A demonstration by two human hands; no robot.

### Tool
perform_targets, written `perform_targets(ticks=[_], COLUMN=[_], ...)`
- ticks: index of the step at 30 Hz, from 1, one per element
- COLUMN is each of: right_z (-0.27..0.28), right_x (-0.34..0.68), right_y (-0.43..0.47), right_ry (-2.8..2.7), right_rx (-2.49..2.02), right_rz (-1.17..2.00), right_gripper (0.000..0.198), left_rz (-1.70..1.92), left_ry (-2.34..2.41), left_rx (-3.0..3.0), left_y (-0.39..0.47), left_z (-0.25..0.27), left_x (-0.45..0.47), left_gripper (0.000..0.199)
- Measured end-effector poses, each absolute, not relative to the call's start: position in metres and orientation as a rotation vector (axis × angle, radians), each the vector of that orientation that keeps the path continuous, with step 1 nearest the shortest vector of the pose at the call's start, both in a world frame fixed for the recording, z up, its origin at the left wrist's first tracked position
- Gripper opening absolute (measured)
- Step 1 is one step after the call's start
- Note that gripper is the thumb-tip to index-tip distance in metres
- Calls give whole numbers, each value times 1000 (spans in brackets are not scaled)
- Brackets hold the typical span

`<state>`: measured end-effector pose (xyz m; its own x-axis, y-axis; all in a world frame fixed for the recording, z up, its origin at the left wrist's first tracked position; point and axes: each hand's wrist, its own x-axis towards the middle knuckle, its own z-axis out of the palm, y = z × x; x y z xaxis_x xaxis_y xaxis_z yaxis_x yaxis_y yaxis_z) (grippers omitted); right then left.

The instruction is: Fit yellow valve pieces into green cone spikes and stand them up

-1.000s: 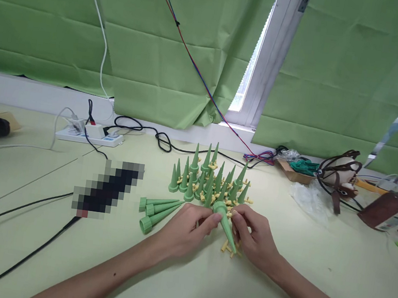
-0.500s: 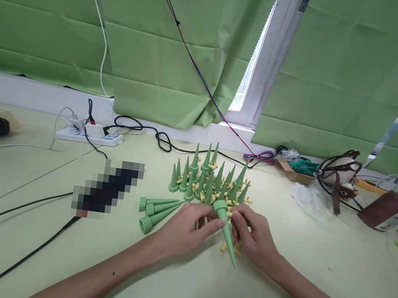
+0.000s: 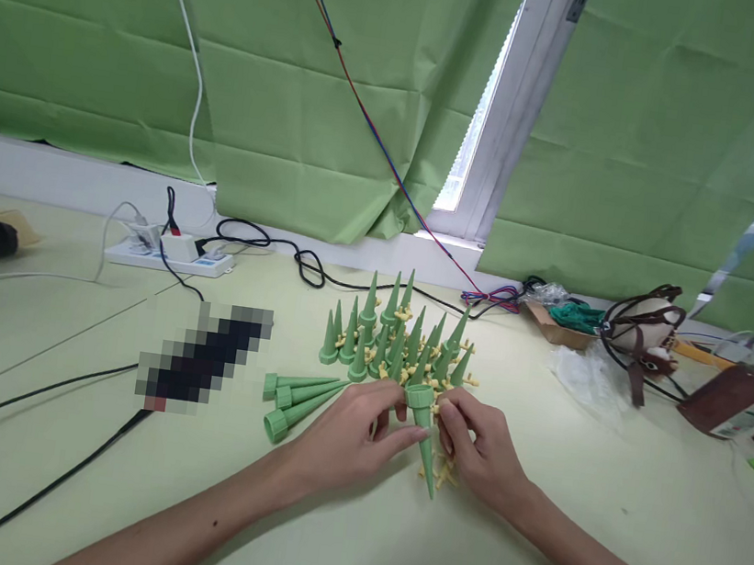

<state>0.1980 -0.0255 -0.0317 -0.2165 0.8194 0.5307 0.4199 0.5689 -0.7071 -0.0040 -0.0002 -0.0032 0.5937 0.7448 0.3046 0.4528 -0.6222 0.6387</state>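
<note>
My left hand [image 3: 347, 431] is closed around a green plant watering spike [image 3: 426, 423], thumb along its side. The spike's wide capped end is up and its point slants down toward me. At its right side my right hand [image 3: 484, 445] pinches a small yellow valve [image 3: 436, 409], which meets the spike just below the cap; my fingers hide most of it. Loose yellow valves [image 3: 446, 473] lie on the table under my right hand. Just beyond both hands stand several upright green spikes [image 3: 369, 307] with yellow valves on them. Left of my left hand, 3 spikes [image 3: 296, 414] lie on their sides.
A blurred-out dark object [image 3: 207, 357] with a black cable lies at left, before a white power strip [image 3: 213, 265]. Toward the right are a cardboard box [image 3: 560, 330], crumpled plastic [image 3: 590, 377], a bag with brown straps [image 3: 645, 327] and a brown bottle [image 3: 726, 400].
The held spike has turned slightly, its point swinging left and its capped end shifting a little right. Both hands stay in nearly the same place.
</note>
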Motion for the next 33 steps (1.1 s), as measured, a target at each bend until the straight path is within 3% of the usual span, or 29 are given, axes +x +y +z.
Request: perform_targets(ticks=[10, 17, 20, 33], right_z=[-32, -30, -29, -29], right_x=[199, 197, 196, 194], right_y=[-25, -26, -27, -29], right_ry=[-1875, -1911, -1924, -1894], right_rx=[-1017, -1029, -1025, -1009], right_rz=[478, 461, 436, 412], right_gripper=[33, 36, 37, 37], left_rz=[876, 930, 931, 919], left_ry=[839, 736, 696, 928], left_rx=[2422, 2487, 2504, 2355], left_y=[2, 2, 2, 2], left_z=[-6, -8, -9, -11], left_x=[-7, -9, -9, -7], left_gripper=[34, 8, 21, 22])
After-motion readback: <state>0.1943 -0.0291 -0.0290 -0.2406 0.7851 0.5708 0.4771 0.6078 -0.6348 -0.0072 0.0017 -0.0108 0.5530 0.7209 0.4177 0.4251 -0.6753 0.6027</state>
